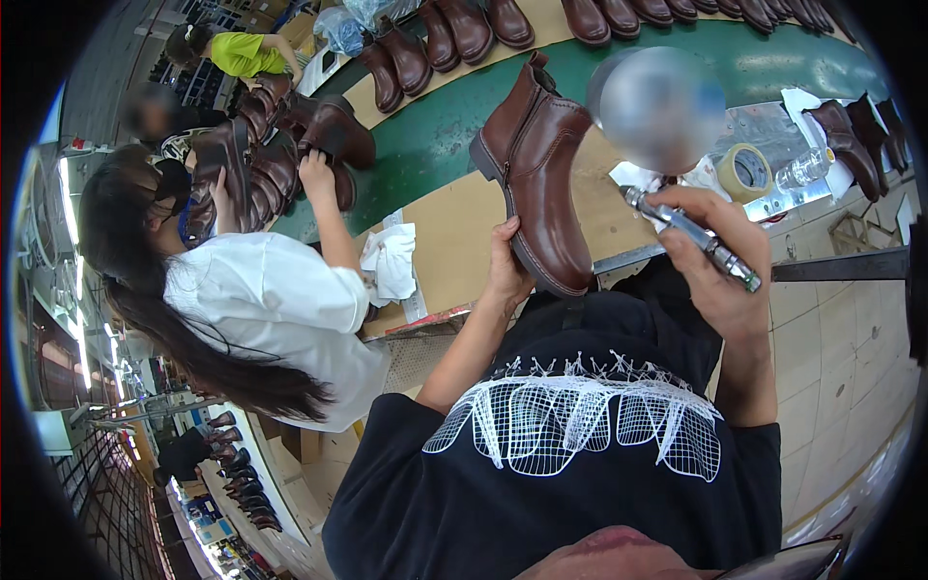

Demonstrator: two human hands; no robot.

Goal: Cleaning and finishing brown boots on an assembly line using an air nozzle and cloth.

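A brown leather ankle boot point(548, 184) with a side zip is held up in front of me, toe pointing down towards my body. My left hand point(507, 266) grips it by the sole edge near the toe. To the right of the boot, my right hand point(727, 256) is closed around a slim silver pen-shaped metal tool point(698, 235). The tool's tip points up and left and stays apart from the boot. A round blurred patch covers what lies just beyond the tip.
Cardboard point(445, 237) covers the near edge of the green table point(440, 145). A tape roll point(743, 172), plastic bottle point(804, 168) and several boots point(843, 140) are at right. A white cloth point(391, 261) lies left. A co-worker in white point(261, 290) handles boots close on my left.
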